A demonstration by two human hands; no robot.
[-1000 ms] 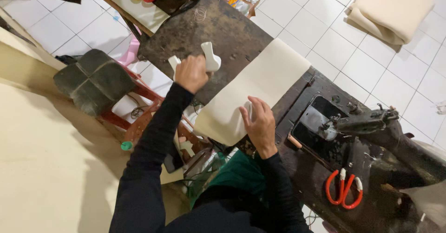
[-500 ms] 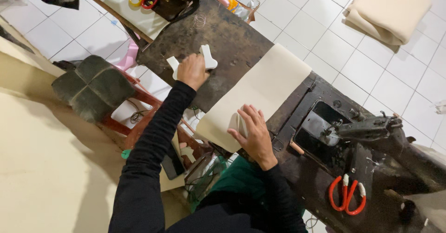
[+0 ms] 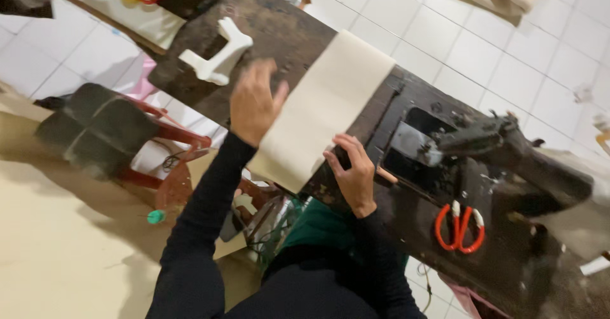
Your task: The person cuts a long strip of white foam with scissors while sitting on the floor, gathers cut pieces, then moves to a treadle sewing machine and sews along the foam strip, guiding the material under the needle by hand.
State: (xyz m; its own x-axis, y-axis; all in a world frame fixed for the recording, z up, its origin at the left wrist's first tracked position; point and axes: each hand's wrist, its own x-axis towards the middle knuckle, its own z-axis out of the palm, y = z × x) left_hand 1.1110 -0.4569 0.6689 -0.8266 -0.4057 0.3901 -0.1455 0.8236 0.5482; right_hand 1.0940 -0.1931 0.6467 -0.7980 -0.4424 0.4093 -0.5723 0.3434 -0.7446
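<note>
While my right hand (image 3: 353,173) pinches the cream sheet's (image 3: 324,106) edge and my left hand (image 3: 253,103) hovers open (empty), it could slide off the worn table (image 3: 279,27).

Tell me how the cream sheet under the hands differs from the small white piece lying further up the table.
The cream sheet is a large plain rectangle; the white piece is small, with notched, flared ends. The sheet overhangs the table's near edge, the piece lies wholly on it. The right hand grips the sheet's edge and the left hand is at its other side; the piece lies untouched. Both are pale and flat.
</note>
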